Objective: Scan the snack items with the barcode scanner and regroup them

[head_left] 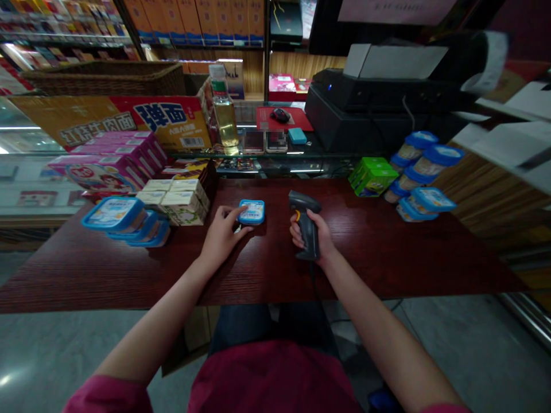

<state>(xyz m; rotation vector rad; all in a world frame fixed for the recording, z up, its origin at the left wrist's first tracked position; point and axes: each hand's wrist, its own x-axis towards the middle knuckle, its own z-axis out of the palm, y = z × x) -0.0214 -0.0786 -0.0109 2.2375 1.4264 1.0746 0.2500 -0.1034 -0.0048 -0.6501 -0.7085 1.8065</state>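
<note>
My left hand (225, 230) is at the left side of a small blue-lidded plastic tub (252, 212) on the dark wooden counter. Its fingers and thumb close on the tub's edge, with a fingertip over the lid. In my right hand (321, 232) is a black barcode scanner (308, 226), gripped by its handle above the counter, its head tilted to the left. A finger rests by the yellow trigger (297, 215), and a cable hangs from the handle's base. To the left is a stack of larger blue-lidded tubs (116, 214). More blue-lidded tubs (431, 199) stand stacked at the right.
Small cartons (183, 203) and pink boxes (107, 166) stand at the left, before a large noodle carton (159, 117). A green pack (372, 176) sits at the right. Behind are a bottle (224, 117), a mouse (280, 115) and a black register (361, 109).
</note>
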